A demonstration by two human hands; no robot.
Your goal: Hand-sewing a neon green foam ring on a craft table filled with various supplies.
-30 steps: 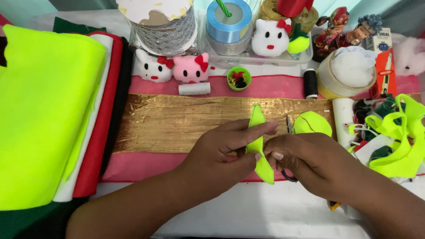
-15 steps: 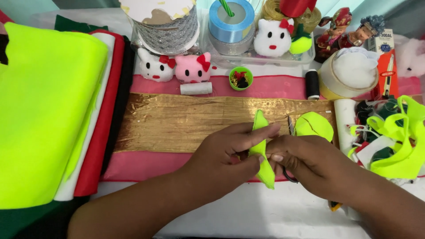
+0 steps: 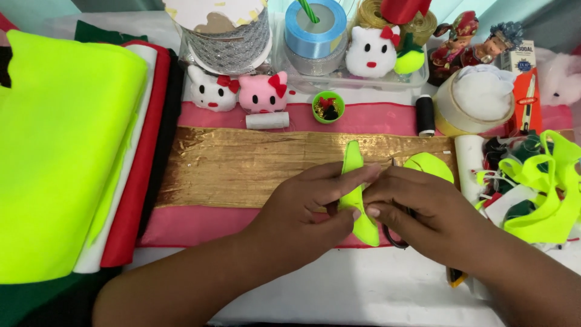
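- While both hands meet over the gold fabric strip (image 3: 242,166), the left hand (image 3: 302,209) pinches a narrow leaf-shaped piece of neon yellow felt (image 3: 357,203) between thumb and fingers; the piece stands almost upright
- the right hand (image 3: 423,212) is closed on the same felt from the other side; dark scissors (image 3: 396,239) show under it
- a rounded neon felt cut-out (image 3: 430,165) lies just beside, on the gold strip
- soft folded felt sheets (image 3: 60,151), neon, white, red, are stacked far left

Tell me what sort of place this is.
Most likely a home craft or sewing table. Folded felt sheets lie stacked at one side, ribbon spools and thread stand along the back, and both hands, left hand and right hand, pinch a neon yellow felt piece.
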